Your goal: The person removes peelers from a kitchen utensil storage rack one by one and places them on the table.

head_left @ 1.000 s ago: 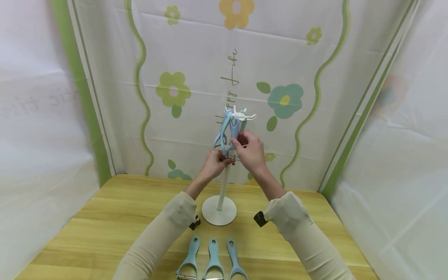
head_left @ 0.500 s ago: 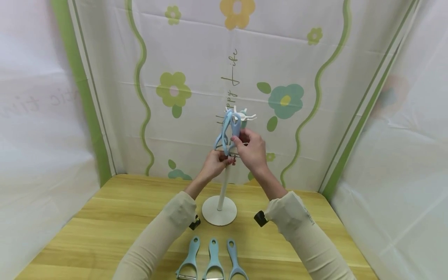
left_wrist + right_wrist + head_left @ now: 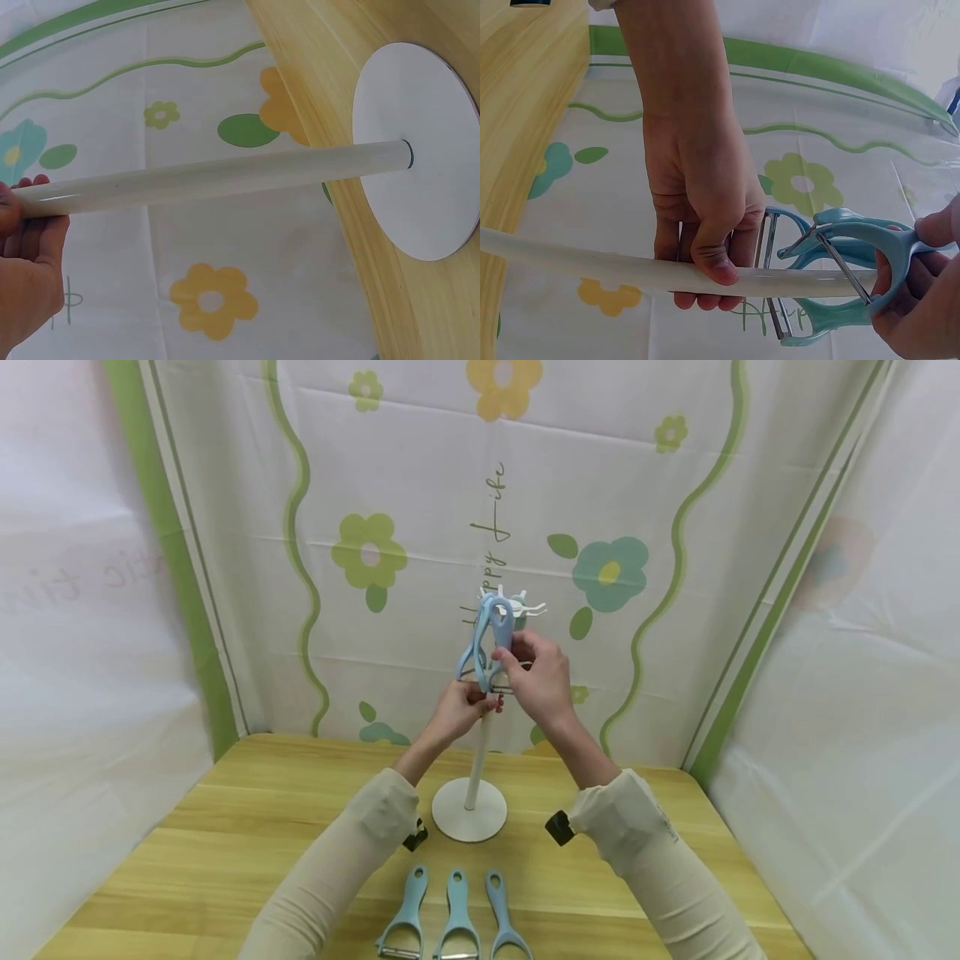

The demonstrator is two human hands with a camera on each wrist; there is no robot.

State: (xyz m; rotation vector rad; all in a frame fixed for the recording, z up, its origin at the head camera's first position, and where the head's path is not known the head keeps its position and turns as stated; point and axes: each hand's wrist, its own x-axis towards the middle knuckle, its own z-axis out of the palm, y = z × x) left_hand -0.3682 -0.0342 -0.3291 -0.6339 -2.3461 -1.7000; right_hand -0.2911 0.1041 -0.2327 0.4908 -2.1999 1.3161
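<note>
A white stand's pole [image 3: 225, 180] rises from a round base [image 3: 468, 822], with a ring of white hooks [image 3: 528, 608] on top. My left hand [image 3: 457, 710] grips the pole just under the hanging peelers, its thumb and fingers around it in the right wrist view. My right hand [image 3: 543, 681] pinches a light-blue Y-shaped peeler [image 3: 502, 617] by its handle, hole end up, beside the hooks. Whether its hole is over a hook cannot be told. Another blue peeler [image 3: 480, 647] hangs to its left. A greenish peeler [image 3: 832, 319] hangs behind the pole.
Three more peelers lie in a row near the front of the wooden table [image 3: 300, 793]: a left one [image 3: 411, 906], a middle one [image 3: 458, 906] and a right one [image 3: 501, 906]. A flowered cloth [image 3: 420, 468] stands behind the stand, with pale walls on both sides.
My right hand and its peeler have shifted very slightly upward at the hooks. My left hand keeps its grip on the pole.
</note>
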